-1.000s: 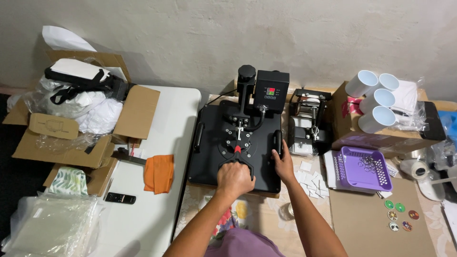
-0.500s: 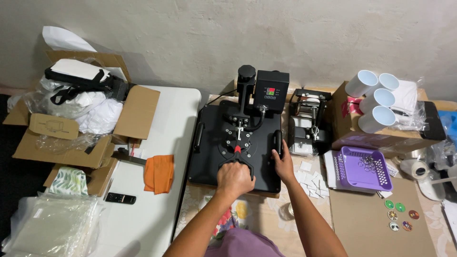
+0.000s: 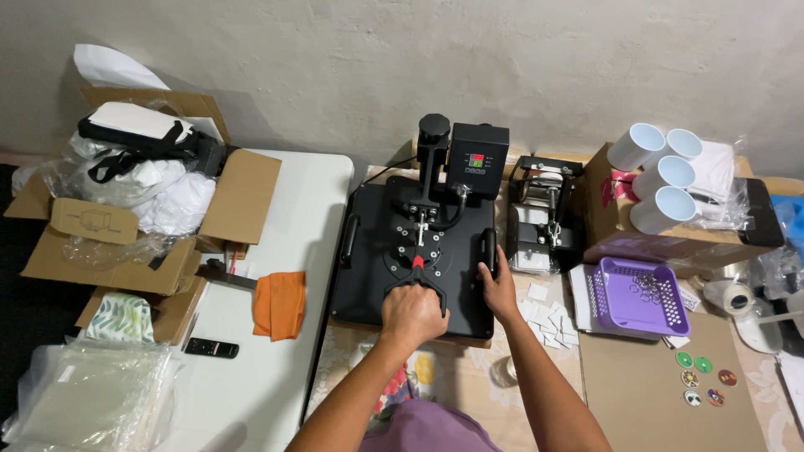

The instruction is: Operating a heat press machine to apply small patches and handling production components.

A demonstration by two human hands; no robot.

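Black press handle point(image 3: 416, 287) inside left grip point(image 3: 412, 315).

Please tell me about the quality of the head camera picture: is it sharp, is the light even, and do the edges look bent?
Head view: sharp, no motion blur on the left hand or right hand; soft, even indoor light with faint shadows; slight sheen on the white mugs and plastic bags; the black heat press loses some detail in its dark surface; wide-angle bending shows at the edges, on the white table.
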